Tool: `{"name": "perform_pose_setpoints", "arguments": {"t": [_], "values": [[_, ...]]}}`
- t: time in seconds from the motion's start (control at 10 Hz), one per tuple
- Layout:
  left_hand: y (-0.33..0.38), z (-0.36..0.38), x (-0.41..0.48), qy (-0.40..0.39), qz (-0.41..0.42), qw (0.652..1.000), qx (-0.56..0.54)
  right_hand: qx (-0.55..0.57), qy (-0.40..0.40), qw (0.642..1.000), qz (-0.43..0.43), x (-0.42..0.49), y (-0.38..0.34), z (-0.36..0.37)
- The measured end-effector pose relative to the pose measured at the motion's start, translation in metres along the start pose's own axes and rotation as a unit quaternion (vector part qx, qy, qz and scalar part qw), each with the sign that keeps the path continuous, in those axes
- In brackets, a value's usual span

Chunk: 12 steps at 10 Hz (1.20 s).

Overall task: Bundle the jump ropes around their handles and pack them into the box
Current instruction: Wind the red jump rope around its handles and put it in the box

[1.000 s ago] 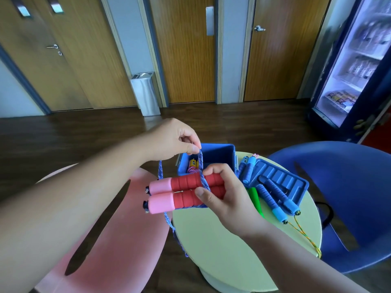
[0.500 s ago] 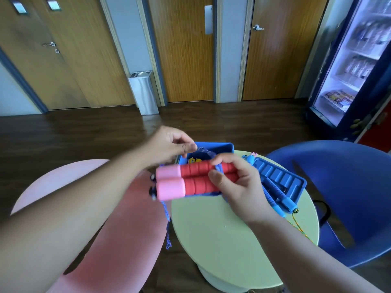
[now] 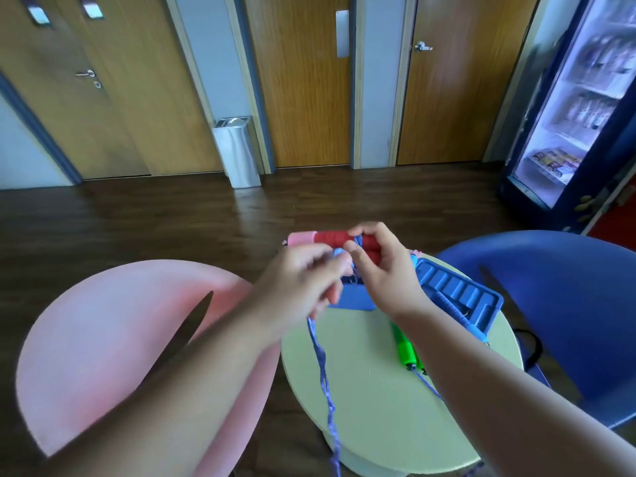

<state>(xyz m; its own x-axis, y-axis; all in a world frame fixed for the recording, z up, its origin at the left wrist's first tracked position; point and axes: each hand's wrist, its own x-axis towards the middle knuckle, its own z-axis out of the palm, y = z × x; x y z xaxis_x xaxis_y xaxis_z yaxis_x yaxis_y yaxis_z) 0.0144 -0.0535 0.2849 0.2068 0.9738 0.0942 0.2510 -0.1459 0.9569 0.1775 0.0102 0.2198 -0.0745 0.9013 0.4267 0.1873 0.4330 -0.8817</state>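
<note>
My right hand (image 3: 385,270) grips a pair of red and pink jump rope handles (image 3: 330,238), held side by side above the blue box (image 3: 354,297). A few turns of blue rope wrap around them. My left hand (image 3: 303,287) pinches that blue rope (image 3: 325,376) just below the handles; its loose end hangs down over the table's front edge. The box is mostly hidden behind my hands. A green-handled rope (image 3: 404,349) lies on the round green table (image 3: 371,407). Blue handles lie by the blue lid (image 3: 461,297).
A pink chair (image 3: 113,342) stands left of the table and a blue chair (image 3: 564,304) to the right. Behind are dark wooden floor, wooden doors, a metal bin (image 3: 237,149) and a lit drinks fridge (image 3: 585,108).
My hands have lifted the red handles up and away from me. My left hand moved from above the handles to below them, drawing the rope around. The view has tilted.
</note>
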Motion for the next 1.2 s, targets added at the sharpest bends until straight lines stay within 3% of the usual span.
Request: {"name": "perform_pose_setpoints", "arguments": {"t": [0.1, 0.4, 0.5, 0.7, 0.9, 1.0, 1.1, 1.2], "values": [[0.022, -0.032, 0.016, 0.02, -0.021, 0.999, -0.046, 0.066, -0.039, 0.997, 0.005, -0.016, -0.005, 0.002], [0.053, -0.094, 0.064, -0.073, -0.095, 0.966, 0.229, 0.073, -0.027, 0.997, -0.017, -0.04, -0.008, 0.016], [0.04, -0.121, 0.096, -0.15, -0.129, 0.92, 0.337, 0.075, -0.035, 0.996, -0.014, -0.044, -0.011, 0.012], [0.031, -0.116, 0.111, -0.203, -0.118, 0.895, 0.378, 0.13, -0.044, 0.99, -0.027, -0.051, -0.023, 0.008], [0.001, -0.078, 0.093, -0.21, -0.112, 0.956, 0.172, 0.205, 0.018, 0.978, -0.03, -0.049, -0.049, 0.008], [-0.037, -0.054, 0.071, -0.193, -0.176, 0.965, 0.006, 0.211, 0.077, 0.974, -0.022, -0.031, -0.06, 0.005], [-0.047, -0.015, 0.037, -0.213, -0.209, 0.949, -0.1, 0.195, 0.135, 0.971, 0.0, -0.008, -0.056, 0.001], [-0.035, 0.012, 0.015, -0.244, -0.191, 0.947, -0.089, 0.127, 0.15, 0.98, 0.01, 0.014, -0.036, -0.002]]}}
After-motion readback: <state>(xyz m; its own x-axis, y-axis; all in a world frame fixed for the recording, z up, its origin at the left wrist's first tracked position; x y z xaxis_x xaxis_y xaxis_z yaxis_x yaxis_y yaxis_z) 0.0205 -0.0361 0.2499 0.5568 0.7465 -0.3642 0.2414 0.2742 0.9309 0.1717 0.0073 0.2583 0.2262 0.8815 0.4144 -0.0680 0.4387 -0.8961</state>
